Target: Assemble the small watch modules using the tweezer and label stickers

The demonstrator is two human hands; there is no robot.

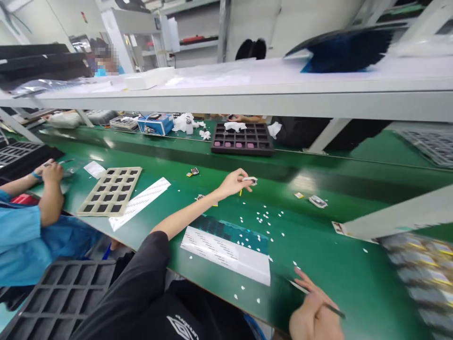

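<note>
My left hand (pixel 233 184) is stretched out over the green bench, pinching a small pale device part (pixel 250 180) with a short yellow tab below it. My right hand (pixel 313 309) is near the front edge, closed around tweezers (pixel 333 310) with a dark end and a light tip. Between the hands lie a white printed label sheet (pixel 226 257) and a translucent teal film (pixel 226 229). Many small white bits are scattered on the film and around it. Two similar small parts (pixel 317 201) (pixel 194 171) rest on the bench, and another is partly behind my left forearm.
On the left sits a co-worker in a blue sleeve (pixel 21 226), hands together, by a beige tray (pixel 111 191). A black compartment tray (pixel 242 139) stands at the back under a shelf (pixel 226 101). A shelf post (pixel 396 215) and stacked parts (pixel 424 274) are at right.
</note>
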